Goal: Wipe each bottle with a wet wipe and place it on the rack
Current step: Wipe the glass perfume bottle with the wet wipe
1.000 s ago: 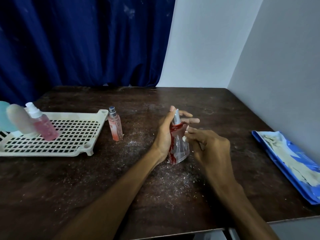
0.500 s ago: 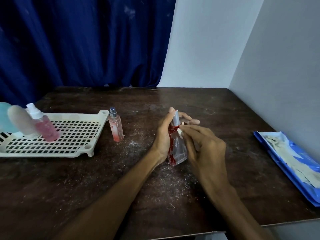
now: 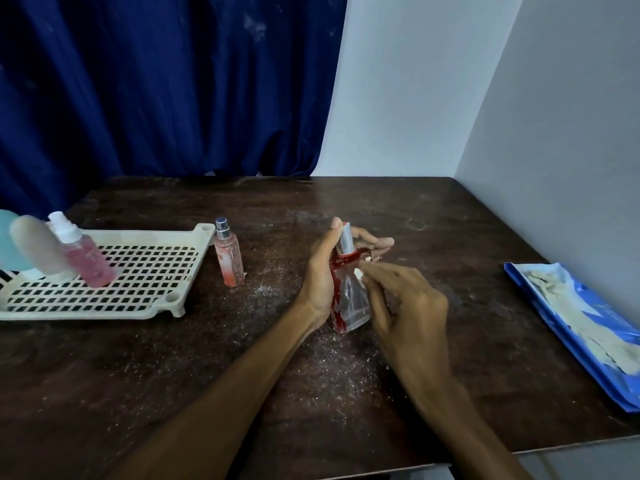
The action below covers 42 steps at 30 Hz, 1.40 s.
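One clear bottle (image 3: 350,301) nearly upright, cap up, gripped by left hand (image 3: 320,278), right hand (image 3: 405,306) pinching wipe (image 3: 358,273) against it

The rack (image 3: 145,234) and a pale teal bottle (image 3: 6,242) at its end run off the left edge; the blue wipe packet (image 3: 575,323) runs off the right. The right hand (image 3: 408,317) hides most of the wet wipe (image 3: 358,273); the left hand (image 3: 320,278) covers the perfume bottle (image 3: 351,299) on its left side.

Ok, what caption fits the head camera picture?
Left hand grips a red-streaked bottle; right hand presses a wipe to it.
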Motion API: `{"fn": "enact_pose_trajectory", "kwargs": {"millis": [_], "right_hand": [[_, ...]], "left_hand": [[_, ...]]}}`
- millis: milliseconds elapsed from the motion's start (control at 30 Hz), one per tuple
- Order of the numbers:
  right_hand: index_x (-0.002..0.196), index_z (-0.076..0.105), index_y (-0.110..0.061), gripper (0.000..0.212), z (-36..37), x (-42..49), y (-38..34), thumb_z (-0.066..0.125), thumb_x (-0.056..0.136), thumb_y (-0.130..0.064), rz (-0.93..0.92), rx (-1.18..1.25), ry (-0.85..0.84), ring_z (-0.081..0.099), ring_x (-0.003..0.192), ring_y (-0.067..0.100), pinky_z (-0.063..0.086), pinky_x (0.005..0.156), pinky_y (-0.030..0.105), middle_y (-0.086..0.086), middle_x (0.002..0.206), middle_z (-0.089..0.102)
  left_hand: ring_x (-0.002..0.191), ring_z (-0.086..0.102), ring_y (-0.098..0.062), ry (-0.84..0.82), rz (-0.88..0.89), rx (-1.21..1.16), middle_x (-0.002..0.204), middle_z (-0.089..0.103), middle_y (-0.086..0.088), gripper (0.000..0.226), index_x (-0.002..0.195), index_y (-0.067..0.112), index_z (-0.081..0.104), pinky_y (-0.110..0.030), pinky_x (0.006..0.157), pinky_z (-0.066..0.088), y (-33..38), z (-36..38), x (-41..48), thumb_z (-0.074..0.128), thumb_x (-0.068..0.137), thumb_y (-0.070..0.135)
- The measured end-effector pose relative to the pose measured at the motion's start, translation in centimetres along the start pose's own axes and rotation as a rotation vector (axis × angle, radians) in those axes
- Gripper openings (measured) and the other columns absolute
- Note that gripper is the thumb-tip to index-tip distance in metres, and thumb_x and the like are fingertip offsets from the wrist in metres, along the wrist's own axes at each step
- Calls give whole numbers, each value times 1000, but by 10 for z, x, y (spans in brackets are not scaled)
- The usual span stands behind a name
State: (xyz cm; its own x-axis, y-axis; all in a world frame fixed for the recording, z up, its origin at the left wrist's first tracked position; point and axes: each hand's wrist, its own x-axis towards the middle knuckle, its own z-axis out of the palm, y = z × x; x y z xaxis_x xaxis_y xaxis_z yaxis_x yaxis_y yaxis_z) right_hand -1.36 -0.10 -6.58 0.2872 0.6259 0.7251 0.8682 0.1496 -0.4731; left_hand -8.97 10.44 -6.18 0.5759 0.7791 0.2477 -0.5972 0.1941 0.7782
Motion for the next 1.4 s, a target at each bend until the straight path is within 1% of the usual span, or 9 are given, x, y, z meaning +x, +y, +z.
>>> {"fn": "enact_pose_trajectory", "kwargs": {"millis": [100, 167, 400, 633, 800, 1067, 1167, 1267, 1400], "right_hand": [[104, 76, -13, 24, 0, 5, 9, 71, 86, 1, 54, 58, 12, 66, 84, 6, 56, 81, 26, -2, 95, 74], [105, 76, -15, 22, 0, 11, 6, 70, 89, -3, 86, 73, 36, 66, 83, 5, 57, 77, 30, -4, 94, 74], [102, 78, -11, 24, 5, -2, -8, 79, 79, -2, -51, 30, 1, 67, 96, 11, 42, 93, 5, 1, 103, 75], [104, 78, -11, 23, 2, 13, -1, 77, 82, -3, -23, 11, 15, 69, 96, 16, 43, 91, 4, 5, 106, 74], [108, 77, -11, 25, 6, -11, -6, 75, 83, -5, -135, -27, -74, 65, 100, 16, 43, 93, 8, 6, 111, 71], [109, 76, -11, 22, 3, 10, -3, 70, 87, -14, 9, 12, -40, 63, 99, 12, 35, 90, -2, 7, 109, 71], [107, 76, -7, 25, 10, 2, -15, 66, 84, -2, -68, 34, -88, 61, 102, 18, 39, 93, 8, 11, 111, 69], [107, 77, -10, 26, 9, -17, -9, 73, 82, -6, -145, -54, -105, 64, 100, 17, 48, 87, 15, 6, 110, 69], [102, 79, -12, 28, 5, -15, 7, 76, 78, 1, -53, -57, -70, 67, 94, 17, 47, 85, 14, 4, 105, 72]], "left_hand": [[109, 65, -42, 13, 1, 18, 109, 64, -37, 52, 87, -2, 62, -38, 91, 55, 0, 0, -1, 37, 96, 44], [105, 64, -42, 6, -8, 26, 107, 66, -34, 51, 86, 2, 63, -40, 92, 55, -1, 0, -1, 38, 97, 45], [97, 64, -38, 14, -20, 28, 93, 69, -25, 53, 89, 2, 63, -45, 95, 51, -3, -5, 0, 35, 101, 46], [76, 60, -24, 24, -59, -6, 81, 61, -16, 54, 81, 3, 59, -32, 75, 51, -2, 1, -1, 34, 102, 46], [76, 59, -26, 42, -78, -97, 79, 54, -18, 48, 81, 4, 52, -32, 78, 53, -1, 0, 0, 33, 103, 42], [71, 50, -17, 48, -103, -67, 78, 50, -9, 48, 77, 7, 50, -27, 69, 46, -4, 2, -1, 41, 98, 49], [73, 55, -20, 55, -70, -48, 79, 52, -14, 48, 78, 6, 50, -29, 74, 49, -4, -2, 0, 36, 101, 47], [70, 56, -24, 67, -72, -125, 75, 54, -15, 48, 78, 5, 50, -35, 76, 48, -4, -4, 1, 37, 101, 45], [68, 55, -24, 83, -88, -160, 75, 52, -14, 49, 77, 7, 51, -35, 74, 47, -6, -4, 4, 39, 100, 48]]}}
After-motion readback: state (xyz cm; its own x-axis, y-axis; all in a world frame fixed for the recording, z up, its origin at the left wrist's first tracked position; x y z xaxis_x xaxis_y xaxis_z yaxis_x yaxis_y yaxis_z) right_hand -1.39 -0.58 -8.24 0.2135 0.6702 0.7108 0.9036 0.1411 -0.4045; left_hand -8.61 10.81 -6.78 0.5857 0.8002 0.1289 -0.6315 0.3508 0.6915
